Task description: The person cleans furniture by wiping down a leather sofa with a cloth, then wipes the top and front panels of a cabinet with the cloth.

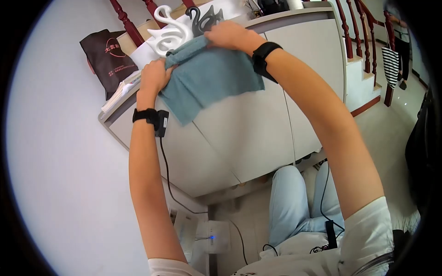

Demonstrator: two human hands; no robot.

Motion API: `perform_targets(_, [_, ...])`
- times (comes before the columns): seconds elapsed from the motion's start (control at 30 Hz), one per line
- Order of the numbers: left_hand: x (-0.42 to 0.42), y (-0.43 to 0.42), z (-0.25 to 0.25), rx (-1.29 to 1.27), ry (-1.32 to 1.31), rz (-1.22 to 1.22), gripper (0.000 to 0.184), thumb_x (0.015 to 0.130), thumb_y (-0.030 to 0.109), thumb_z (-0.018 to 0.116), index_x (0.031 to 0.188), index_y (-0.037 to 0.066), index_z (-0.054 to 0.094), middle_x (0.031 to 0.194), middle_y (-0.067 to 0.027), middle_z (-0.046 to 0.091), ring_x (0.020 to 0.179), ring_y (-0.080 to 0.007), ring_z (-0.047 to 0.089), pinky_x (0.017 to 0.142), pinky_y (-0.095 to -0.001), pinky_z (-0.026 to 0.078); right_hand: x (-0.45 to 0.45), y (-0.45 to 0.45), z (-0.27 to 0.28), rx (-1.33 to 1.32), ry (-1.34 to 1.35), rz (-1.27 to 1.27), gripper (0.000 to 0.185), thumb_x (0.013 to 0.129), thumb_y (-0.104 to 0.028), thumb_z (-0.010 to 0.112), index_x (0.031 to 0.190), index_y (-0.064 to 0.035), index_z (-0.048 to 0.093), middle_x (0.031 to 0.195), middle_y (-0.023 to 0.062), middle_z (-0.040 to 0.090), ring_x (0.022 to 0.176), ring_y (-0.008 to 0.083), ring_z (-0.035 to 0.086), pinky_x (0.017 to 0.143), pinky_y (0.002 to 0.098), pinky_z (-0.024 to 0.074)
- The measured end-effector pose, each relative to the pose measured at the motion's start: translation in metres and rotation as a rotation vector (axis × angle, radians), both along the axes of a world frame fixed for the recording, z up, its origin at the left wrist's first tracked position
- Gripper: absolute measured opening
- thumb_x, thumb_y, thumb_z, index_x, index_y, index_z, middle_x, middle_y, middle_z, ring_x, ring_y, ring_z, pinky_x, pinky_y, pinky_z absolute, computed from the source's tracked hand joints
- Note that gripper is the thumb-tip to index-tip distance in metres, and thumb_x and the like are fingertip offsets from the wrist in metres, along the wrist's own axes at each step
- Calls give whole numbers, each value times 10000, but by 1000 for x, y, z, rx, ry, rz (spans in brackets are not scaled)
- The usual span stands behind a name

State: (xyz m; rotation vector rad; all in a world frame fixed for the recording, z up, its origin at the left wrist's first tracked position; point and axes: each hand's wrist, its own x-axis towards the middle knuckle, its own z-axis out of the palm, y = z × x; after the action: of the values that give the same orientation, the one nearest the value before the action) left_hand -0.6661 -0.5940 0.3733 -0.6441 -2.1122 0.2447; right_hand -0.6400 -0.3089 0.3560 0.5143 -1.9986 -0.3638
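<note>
A teal towel [214, 76] hangs down in front of a light cabinet, its top edge folded or bunched. My left hand [154, 78] is closed on the towel's left corner, with the thumb over the cloth. At the upper right of the towel, my right hand [228, 36] has its fingers closed on the bunched edge. Just behind the cloth stand a white swan figurine [168, 34] and a dark grey swan figurine [202, 20]. The towel hides part of the cabinet top and the figurines' lower front.
The cabinet [304, 60] runs across the view. A dark brown bag [108, 60] and papers [122, 92] lie at its left end. Stairs with a red railing [345, 30] rise behind. A striped bag [390, 66] hangs near a person [401, 46] at right. A cable [168, 177] trails from my left wrist.
</note>
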Motion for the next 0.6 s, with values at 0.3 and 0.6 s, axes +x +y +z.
perform_targets(0.3, [1,-3,-11,37,106,-104,342,900,336,682,1028,19,679,880,-259,689,825,-441,662,750,-509,514,-3,0,-9,8,190,61,261,891,-322,651,929,-65,633,743,110,705,697,315,712,620,431,549])
perform_targets(0.6, [-2,-1,-32,319,153,-279,289,827,214,737,1031,27,653,976,-197,682,925,-410,632,811,-471,488,-2,-6,-17,-181,250,201,290,825,-349,727,872,-87,613,769,87,676,758,304,688,669,412,533])
